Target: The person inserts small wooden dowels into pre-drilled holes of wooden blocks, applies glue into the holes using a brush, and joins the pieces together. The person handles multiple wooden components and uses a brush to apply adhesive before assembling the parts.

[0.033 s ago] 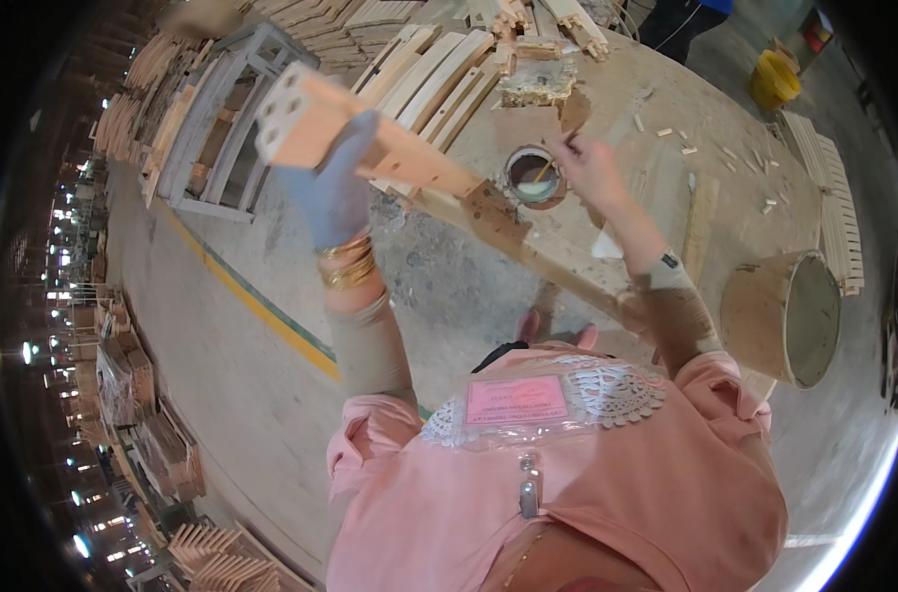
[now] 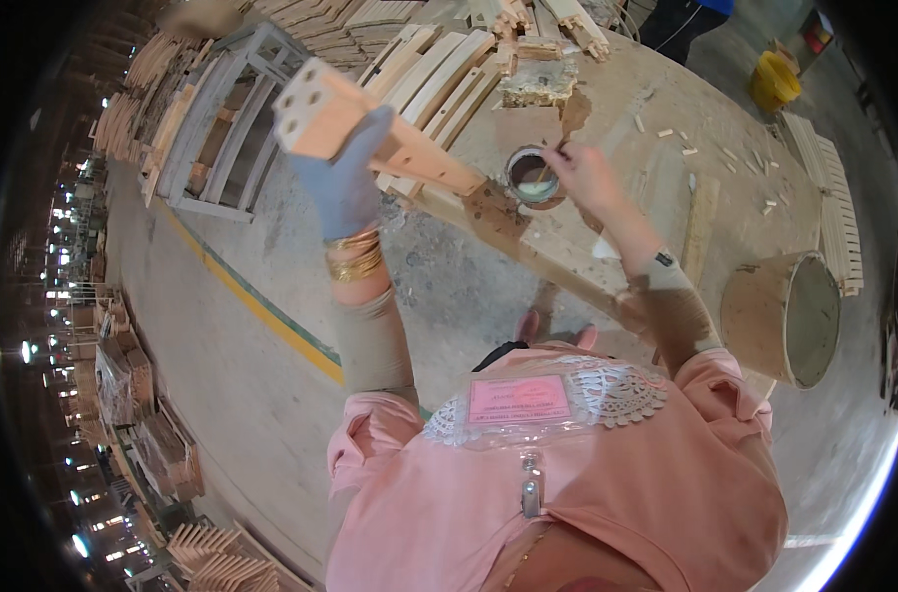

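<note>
Left grip (image 2: 345, 163), in a grey glove, is clamped around a thick wooden piece (image 2: 411, 155), which is held tilted by the edge of the counter (image 2: 621, 113), its raised end toward the head camera. Holes are already made in that end and along one side; the end holes look unfilled, so the piece seems at an early stage. Whether its lower end touches the counter cannot be told. Beyond it lie curved wooden slats (image 2: 447, 81), stacked together. Next comes a round pot (image 2: 513, 187) on the counter with something pale inside, and a thin stick (image 2: 543, 172) slants into it. Bare right grip (image 2: 559, 158) has its fingertips together on that stick, above the pot, so loading the stick appears under way; no coating can be made out on the piece, and that part is probably left. Farther right, small wooden pegs (image 2: 689, 151) lie loose and scattered; none shows in the end holes, so fitting any looks undone
</note>
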Action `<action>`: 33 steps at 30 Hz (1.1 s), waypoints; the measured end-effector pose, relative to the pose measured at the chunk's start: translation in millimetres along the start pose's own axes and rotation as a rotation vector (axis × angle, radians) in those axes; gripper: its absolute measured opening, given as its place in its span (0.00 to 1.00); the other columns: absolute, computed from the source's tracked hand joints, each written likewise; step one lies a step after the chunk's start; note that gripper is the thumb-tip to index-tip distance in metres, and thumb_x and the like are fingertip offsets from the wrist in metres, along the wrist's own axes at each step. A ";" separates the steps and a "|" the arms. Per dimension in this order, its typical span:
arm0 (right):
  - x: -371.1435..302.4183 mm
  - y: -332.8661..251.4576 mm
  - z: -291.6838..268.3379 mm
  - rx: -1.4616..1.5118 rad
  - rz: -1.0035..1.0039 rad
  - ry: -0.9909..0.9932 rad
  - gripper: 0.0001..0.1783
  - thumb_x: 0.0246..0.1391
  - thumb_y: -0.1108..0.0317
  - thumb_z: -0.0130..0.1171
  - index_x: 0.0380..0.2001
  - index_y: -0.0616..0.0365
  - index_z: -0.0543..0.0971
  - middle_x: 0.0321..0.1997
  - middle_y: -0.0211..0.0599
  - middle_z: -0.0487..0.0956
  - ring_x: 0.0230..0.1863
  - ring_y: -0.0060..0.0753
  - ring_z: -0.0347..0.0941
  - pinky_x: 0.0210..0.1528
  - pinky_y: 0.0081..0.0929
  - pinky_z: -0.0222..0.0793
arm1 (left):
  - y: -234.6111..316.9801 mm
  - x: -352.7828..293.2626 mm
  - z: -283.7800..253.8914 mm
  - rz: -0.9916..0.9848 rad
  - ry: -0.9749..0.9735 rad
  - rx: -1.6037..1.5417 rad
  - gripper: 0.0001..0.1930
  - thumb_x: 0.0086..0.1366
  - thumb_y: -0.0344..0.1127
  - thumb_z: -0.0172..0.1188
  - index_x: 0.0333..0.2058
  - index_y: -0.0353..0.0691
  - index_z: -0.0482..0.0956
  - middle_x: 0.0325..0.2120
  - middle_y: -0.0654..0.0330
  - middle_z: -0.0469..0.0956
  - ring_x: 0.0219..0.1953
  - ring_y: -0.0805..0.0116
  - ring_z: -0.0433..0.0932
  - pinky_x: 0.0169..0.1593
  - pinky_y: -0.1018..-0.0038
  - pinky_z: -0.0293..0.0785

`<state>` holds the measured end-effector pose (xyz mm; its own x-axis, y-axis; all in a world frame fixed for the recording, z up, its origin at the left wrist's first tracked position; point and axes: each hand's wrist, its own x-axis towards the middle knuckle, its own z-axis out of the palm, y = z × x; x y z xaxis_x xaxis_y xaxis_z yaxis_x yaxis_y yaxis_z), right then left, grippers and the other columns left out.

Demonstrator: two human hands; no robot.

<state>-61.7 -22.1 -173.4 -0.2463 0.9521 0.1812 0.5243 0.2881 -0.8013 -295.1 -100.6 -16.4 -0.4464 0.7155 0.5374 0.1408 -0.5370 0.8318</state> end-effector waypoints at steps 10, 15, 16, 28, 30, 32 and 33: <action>-2.8 8.6 10.5 -0.011 -0.108 0.063 0.14 0.53 0.63 0.56 0.26 0.67 0.78 0.31 0.50 0.78 0.30 0.53 0.73 0.34 0.37 0.69 | -26.0 21.6 11.8 0.038 -0.143 0.030 0.34 0.42 0.26 0.71 0.48 0.35 0.62 0.41 0.57 0.70 0.42 0.70 0.73 0.43 0.74 0.74; -20.9 12.3 11.7 0.066 -0.138 0.038 0.14 0.54 0.64 0.56 0.26 0.67 0.77 0.29 0.46 0.79 0.26 0.44 0.74 0.30 0.32 0.68 | -22.2 17.1 11.4 0.014 -0.135 0.049 0.35 0.42 0.27 0.71 0.49 0.35 0.61 0.41 0.56 0.71 0.42 0.69 0.73 0.43 0.74 0.75; -21.7 15.1 13.1 0.155 -0.046 0.031 0.14 0.55 0.64 0.56 0.27 0.67 0.77 0.28 0.44 0.79 0.25 0.39 0.74 0.29 0.29 0.68 | -22.0 16.8 11.4 0.016 -0.137 0.043 0.35 0.42 0.27 0.71 0.49 0.35 0.60 0.41 0.56 0.71 0.42 0.69 0.73 0.43 0.74 0.75; 45.5 -102.1 -94.3 1.003 -0.152 0.258 0.14 0.59 0.60 0.53 0.31 0.62 0.75 0.23 0.35 0.77 0.20 0.17 0.69 0.22 0.15 0.62 | -13.3 5.9 14.5 0.008 -0.143 0.000 0.36 0.41 0.24 0.72 0.48 0.36 0.60 0.42 0.56 0.72 0.43 0.69 0.74 0.44 0.74 0.75; 45.5 -169.8 -111.6 0.868 -0.368 0.257 0.14 0.58 0.61 0.54 0.31 0.63 0.76 0.22 0.35 0.77 0.20 0.15 0.68 0.22 0.13 0.62 | -12.3 5.0 12.9 0.012 -0.150 -0.041 0.36 0.41 0.24 0.72 0.48 0.36 0.60 0.42 0.57 0.72 0.42 0.69 0.74 0.45 0.74 0.75; 46.5 -212.7 -119.8 0.752 -0.511 0.170 0.13 0.57 0.61 0.56 0.31 0.63 0.76 0.22 0.34 0.77 0.19 0.14 0.68 0.21 0.12 0.61 | -8.4 5.8 15.1 0.020 -0.162 -0.057 0.35 0.42 0.27 0.72 0.47 0.36 0.60 0.41 0.57 0.73 0.42 0.69 0.75 0.45 0.73 0.74; 47.1 -227.3 -119.8 0.696 -0.576 0.126 0.13 0.57 0.62 0.56 0.32 0.63 0.76 0.21 0.33 0.77 0.19 0.14 0.68 0.21 0.11 0.61 | -9.5 6.7 14.9 0.047 -0.172 -0.043 0.35 0.42 0.28 0.72 0.47 0.36 0.60 0.41 0.57 0.73 0.42 0.69 0.75 0.45 0.73 0.74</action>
<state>-94.8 -30.4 85.5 -0.2056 0.6960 0.6880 -0.2725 0.6345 -0.7233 -286.3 -84.1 -18.6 -0.2816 0.7534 0.5942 0.1186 -0.5872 0.8007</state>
